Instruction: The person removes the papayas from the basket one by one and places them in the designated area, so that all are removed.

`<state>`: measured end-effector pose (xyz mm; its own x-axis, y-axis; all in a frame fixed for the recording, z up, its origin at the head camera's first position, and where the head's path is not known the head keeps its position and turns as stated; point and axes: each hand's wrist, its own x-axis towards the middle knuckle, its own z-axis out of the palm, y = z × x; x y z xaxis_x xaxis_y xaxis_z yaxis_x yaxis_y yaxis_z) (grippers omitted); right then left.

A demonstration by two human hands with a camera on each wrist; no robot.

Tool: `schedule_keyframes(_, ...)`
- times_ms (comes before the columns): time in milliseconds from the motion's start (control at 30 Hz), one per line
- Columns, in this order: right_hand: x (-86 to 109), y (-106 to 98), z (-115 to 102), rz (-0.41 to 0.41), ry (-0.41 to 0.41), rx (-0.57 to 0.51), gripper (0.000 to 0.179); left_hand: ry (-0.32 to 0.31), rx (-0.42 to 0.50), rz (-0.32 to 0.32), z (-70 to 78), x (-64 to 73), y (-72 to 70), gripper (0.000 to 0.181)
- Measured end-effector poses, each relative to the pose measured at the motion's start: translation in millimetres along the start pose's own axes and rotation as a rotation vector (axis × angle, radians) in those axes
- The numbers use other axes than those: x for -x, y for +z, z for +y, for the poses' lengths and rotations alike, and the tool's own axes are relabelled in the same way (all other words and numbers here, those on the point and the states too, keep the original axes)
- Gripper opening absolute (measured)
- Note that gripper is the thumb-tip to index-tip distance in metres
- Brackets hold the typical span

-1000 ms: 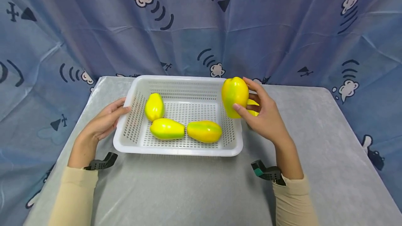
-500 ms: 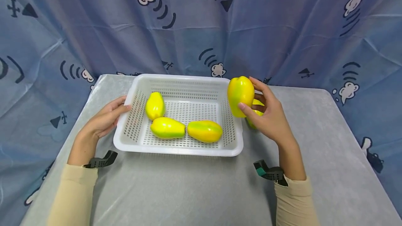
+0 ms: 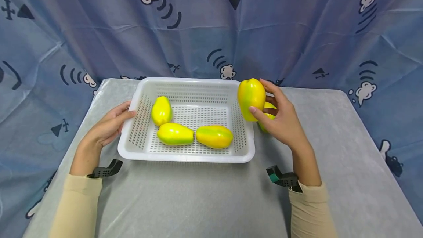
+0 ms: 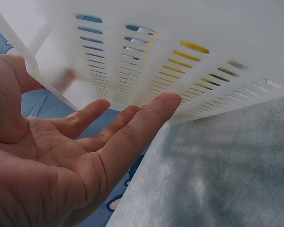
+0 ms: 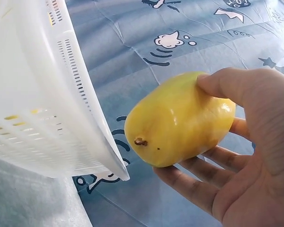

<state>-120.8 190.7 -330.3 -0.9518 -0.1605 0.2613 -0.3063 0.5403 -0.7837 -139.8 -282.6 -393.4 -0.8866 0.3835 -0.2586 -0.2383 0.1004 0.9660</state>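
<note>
My left hand (image 3: 108, 124) grips the left rim of a white perforated plastic basket (image 3: 185, 156), its thumb over the rim. In the left wrist view the fingers (image 4: 137, 125) lie along the outside of the wall. My right hand (image 3: 281, 116) holds a glossy yellow-green papaya (image 3: 250, 96) at the basket's right rim, thumb on one side and fingers on the other. The right wrist view shows this papaya (image 5: 175, 123) beside the basket wall, its brown stem spot toward the basket. Inside the basket lie three more papayas (image 3: 162, 111), at the left and along the front.
Behind my right hand another papaya (image 3: 263, 127) shows, mostly hidden, just right of the basket. All this is on a table with a grey cloth (image 3: 198, 201). A blue patterned curtain (image 3: 191, 17) hangs right behind the table's back edge.
My right hand has shifted slightly to the right with its papaya, so more of the papaya behind it shows. My left hand and the basket stay nearly in place.
</note>
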Motion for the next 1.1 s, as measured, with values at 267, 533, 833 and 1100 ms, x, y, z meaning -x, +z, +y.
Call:
schedule_keyframes(267, -0.6, 1, 1, -0.012, -0.020, 0.002, 0.075, -0.006, -0.025, 0.001, 1.2, -2.0, 0.9, 0.065)
schedule_keyframes(533, -0.6, -5, 4, 0.019, -0.004, 0.011, 0.073, 0.026, 0.006, -0.027, 0.6, -0.6, -0.7, 0.065)
schedule_keyframes(833, 1.0, -9, 8, 0.028, 0.014, 0.014, 0.073, -0.007, 0.022, -0.011, -1.0, -1.4, -0.1, 0.065)
schedule_keyframes(1100, 1.1, -13, 9, 0.046, 0.013, 0.007, 0.074, 0.002, 0.019, -0.011, 0.7, -0.1, -0.3, 0.064)
